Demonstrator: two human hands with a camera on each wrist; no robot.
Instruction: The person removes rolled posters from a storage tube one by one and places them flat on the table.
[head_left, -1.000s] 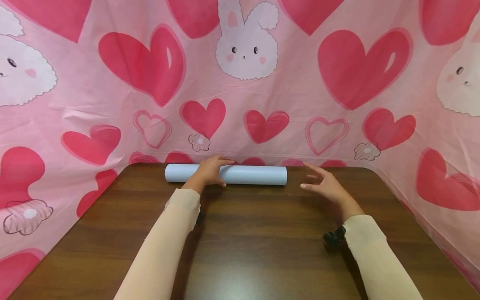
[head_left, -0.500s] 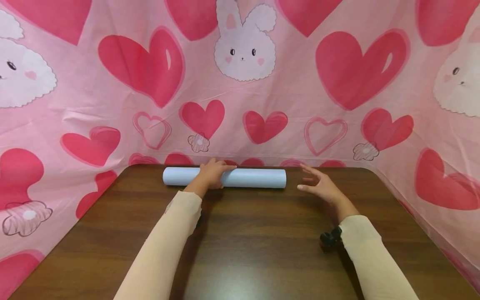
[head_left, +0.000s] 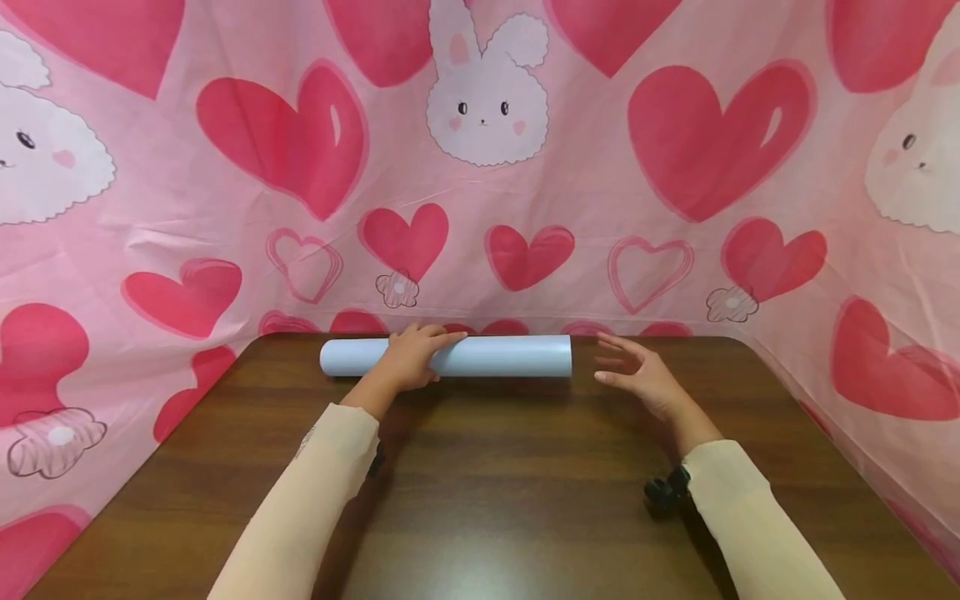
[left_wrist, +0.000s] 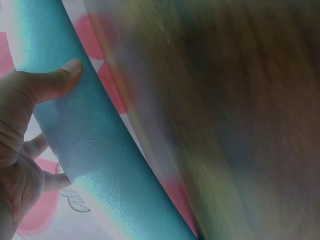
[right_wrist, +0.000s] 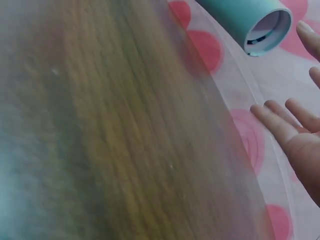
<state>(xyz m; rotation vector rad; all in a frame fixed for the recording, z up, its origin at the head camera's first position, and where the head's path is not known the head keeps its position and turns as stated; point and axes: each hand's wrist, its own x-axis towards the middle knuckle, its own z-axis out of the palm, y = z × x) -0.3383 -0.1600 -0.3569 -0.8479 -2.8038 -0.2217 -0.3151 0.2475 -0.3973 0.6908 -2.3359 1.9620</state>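
A long pale blue roll (head_left: 502, 356) lies sideways near the back edge of the wooden table in the head view. My left hand (head_left: 411, 358) grips it left of its middle. In the left wrist view, the thumb (left_wrist: 57, 82) lies across the roll's surface, while the other fingers reach behind it, partly hidden. My right hand (head_left: 645, 379) is held off the roll's right end, fingers spread and relaxed, holding nothing. The right wrist view shows the roll's hollow end (right_wrist: 269, 32), with a small dark mark inside, apart from the right fingertips.
The brown wooden table (head_left: 480, 483) has rounded back corners. Behind and beside it hangs a pink cloth (head_left: 585, 175) printed with red hearts and white rabbits. A black device (head_left: 666, 492) sits at my right wrist.
My left hand has shifted slightly left and nearer to me, still on the roll. The roll's left end has moved a little left. My right hand has barely moved.
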